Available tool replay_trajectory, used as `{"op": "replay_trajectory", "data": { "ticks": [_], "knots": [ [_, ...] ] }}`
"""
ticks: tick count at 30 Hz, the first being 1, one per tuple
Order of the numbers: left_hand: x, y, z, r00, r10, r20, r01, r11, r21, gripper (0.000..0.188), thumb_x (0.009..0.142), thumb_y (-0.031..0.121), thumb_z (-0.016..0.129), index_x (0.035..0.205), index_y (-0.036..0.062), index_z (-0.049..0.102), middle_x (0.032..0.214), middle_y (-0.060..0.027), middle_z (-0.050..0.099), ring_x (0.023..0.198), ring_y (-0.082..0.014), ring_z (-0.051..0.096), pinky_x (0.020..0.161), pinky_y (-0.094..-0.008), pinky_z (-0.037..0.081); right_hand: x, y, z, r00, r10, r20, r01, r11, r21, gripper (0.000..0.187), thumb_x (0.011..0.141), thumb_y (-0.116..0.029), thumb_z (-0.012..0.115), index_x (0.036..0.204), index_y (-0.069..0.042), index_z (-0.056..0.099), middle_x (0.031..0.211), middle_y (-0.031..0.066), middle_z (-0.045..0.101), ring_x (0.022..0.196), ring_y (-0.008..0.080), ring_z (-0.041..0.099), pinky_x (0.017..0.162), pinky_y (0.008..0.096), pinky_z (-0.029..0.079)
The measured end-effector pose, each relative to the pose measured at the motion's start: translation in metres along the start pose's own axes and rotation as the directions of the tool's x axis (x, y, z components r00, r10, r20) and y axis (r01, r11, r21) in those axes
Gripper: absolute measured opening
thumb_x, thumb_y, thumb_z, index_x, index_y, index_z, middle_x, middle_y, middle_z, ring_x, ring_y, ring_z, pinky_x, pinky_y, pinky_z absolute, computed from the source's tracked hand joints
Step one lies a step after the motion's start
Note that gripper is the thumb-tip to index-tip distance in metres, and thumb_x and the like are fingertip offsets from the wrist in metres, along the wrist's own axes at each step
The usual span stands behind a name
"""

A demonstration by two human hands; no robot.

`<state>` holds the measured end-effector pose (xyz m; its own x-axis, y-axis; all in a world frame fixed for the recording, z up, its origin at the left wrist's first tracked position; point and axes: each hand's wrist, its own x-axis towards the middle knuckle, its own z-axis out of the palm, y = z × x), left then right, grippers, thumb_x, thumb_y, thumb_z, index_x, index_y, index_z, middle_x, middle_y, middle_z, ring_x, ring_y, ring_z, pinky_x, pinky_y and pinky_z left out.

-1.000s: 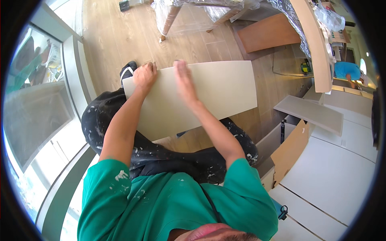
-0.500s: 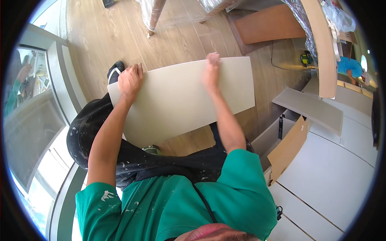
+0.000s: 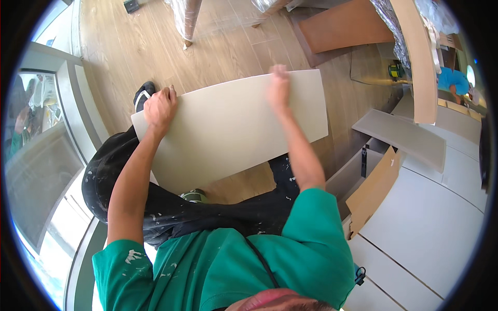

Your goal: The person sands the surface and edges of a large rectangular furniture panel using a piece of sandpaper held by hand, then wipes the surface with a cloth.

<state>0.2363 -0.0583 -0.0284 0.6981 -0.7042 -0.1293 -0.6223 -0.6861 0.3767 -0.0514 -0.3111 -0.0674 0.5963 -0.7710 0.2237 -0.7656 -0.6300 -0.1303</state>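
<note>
A pale beige rectangular panel point(image 3: 223, 135) lies tilted across my legs, its long far edge slightly bowed by the lens. My left hand point(image 3: 160, 108) is closed over that far edge near the left corner, fingers curled around it and holding it. Farther right, my right hand point(image 3: 279, 88) is at the same edge, smeared by motion. Its fingers cannot be made out, nor whether anything is between them and the panel.
Left of me are a glass door and its frame point(image 3: 72, 98). On the right, a grey board point(image 3: 402, 137) and a brown cardboard piece point(image 3: 374, 192) rest over an open cabinet box point(image 3: 345, 179). Plastic-wrapped furniture legs point(image 3: 190, 23) and a brown panel point(image 3: 345, 31) lie ahead. Another person in blue point(image 3: 452, 82) is far right.
My right hand has shifted slightly right along the panel's far edge and is still blurred. My left hand keeps its hold near the left corner; the whole view has moved a little.
</note>
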Motion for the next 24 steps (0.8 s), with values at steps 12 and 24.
{"op": "replay_trajectory", "data": {
  "ticks": [12,24],
  "knots": [
    [0.000,-0.004,0.009,0.994,0.069,-0.089,-0.072,0.997,-0.033,0.045,0.103,0.035,0.055,0.075,0.0026,0.071,0.074,-0.0237,0.069,0.068,-0.0428,0.069,0.066,-0.0496,0.055,0.028,0.137,-0.030,0.996,-0.061,0.062,0.075,0.963,-0.258,0.052,0.088,0.006,0.055,0.140,0.005,0.059,0.149,0.0249,0.055,0.145,0.0391,0.047,0.124,0.0499,0.032],
    [0.001,0.000,0.004,0.990,0.070,-0.123,-0.070,0.998,0.000,0.044,0.103,0.035,0.054,0.076,0.0042,0.070,0.075,-0.0236,0.069,0.068,-0.0431,0.068,0.066,-0.0507,0.054,0.047,0.132,-0.042,0.999,0.052,0.011,-0.050,0.992,-0.117,0.044,0.090,0.008,0.049,0.132,0.012,0.061,0.144,0.0307,0.057,0.141,0.0437,0.050,0.122,0.0480,0.036]
  ]
}}
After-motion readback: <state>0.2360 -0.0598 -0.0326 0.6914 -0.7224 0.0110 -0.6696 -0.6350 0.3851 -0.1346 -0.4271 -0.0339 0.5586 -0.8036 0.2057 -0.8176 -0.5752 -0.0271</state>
